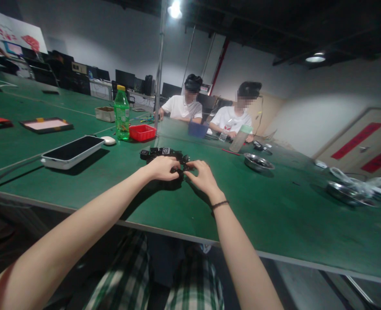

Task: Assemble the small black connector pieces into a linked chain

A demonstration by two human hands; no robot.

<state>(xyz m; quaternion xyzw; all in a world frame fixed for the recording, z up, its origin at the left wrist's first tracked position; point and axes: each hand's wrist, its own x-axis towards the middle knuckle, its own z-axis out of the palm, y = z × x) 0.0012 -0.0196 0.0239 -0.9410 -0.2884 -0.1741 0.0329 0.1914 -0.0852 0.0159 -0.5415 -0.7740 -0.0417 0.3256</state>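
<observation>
A black mechanical assembly [164, 151] of several joined parts lies on the green table, just beyond my hands. My left hand [163, 168] rests against its near side with curled fingers closed on it. From the other side my right hand [204, 175] meets it, thumb and fingertips pinched on a small black part [185, 167] at the assembly's right end. The fingertips of both hands nearly touch. My fingers hide much of the assembly, and its exact kind is too small and dark to make out.
Left of my hands lie a white device with a black top [74, 151], a green bottle [122, 114] and a red bin [142, 133]. A metal bowl [259, 162] of dark pieces stands to the right. Two people [185, 105] sit across the green table [274, 206].
</observation>
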